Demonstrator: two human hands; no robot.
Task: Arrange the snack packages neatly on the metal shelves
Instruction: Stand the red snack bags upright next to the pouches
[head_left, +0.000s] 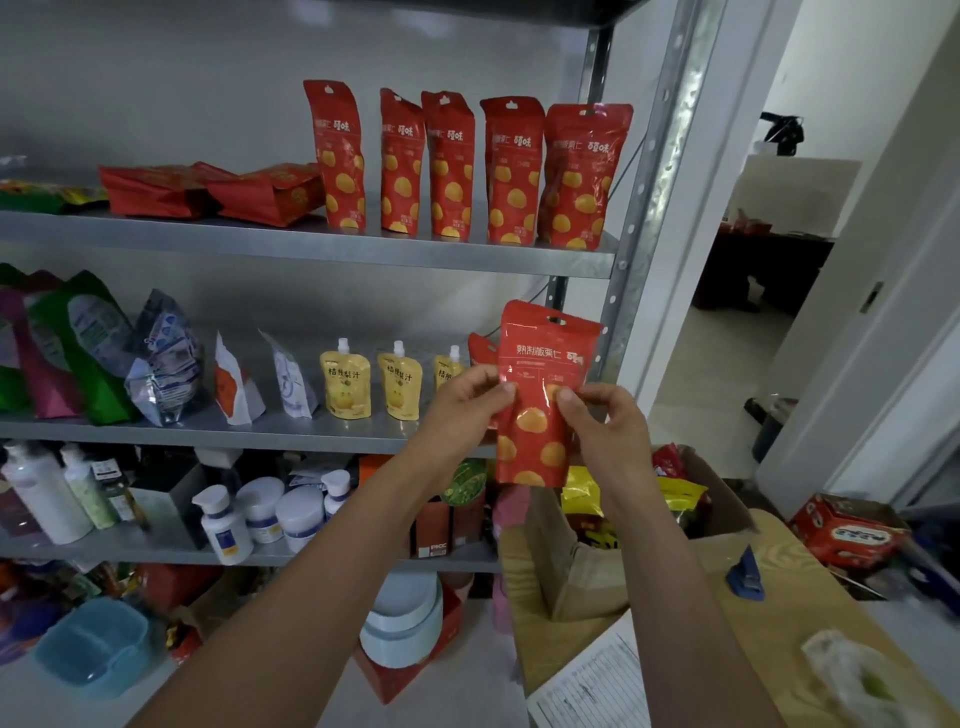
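Observation:
A red snack pouch with yellow dots (540, 364) is held upright in front of the right end of the middle shelf (260, 434). My left hand (462, 405) pinches its left edge and my right hand (602, 421) pinches its right edge. Another red pouch (480, 351) stands just behind it, mostly hidden. On the upper shelf (311, 249) several matching red pouches (511, 171) stand in a row, and further red pouches (208, 192) lie flat to their left.
The middle shelf holds yellow spouted drink pouches (347, 382), white, silver and green bags (104, 343). Bottles and jars (260, 509) fill the lower shelf. An open cardboard box (587, 561) of snacks sits at the right on a wooden table (810, 613). A doorway is at far right.

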